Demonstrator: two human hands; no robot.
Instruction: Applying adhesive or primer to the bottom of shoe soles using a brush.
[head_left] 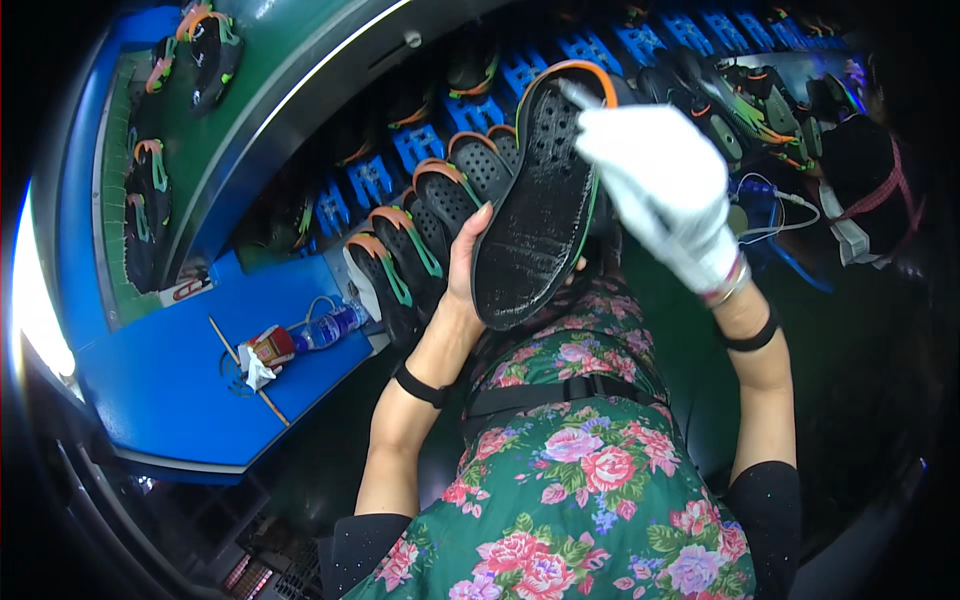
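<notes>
Black foot-shaped shoe piece w/ small round holes nr. top, bright orange rim & thin green edge: was held up in mid-air, a bit tilted, over green cloth clothes w/ big pink flowers. Looked shiny, w/ pale streaks nr. bottom end. Was clamped in bare left hand, w/ thumb on one side & fingertips peeking out on other side.

Saw right hand in white cloth glove up by holey end, all blurry, well apart from left one. Saw thin pale tip at glove's fingers; couldn't tell what kind of thing, nor holding from just touching.

Behind, saw row of black holey shoes w/ orange rims & green straps, nr. blue plastic stands. Off to L, saw flat blue table w/ clear plastic bottle w/ blue label lying down, just beside small red-brown box, crumpled white tissue & thin wooden stick.
</notes>
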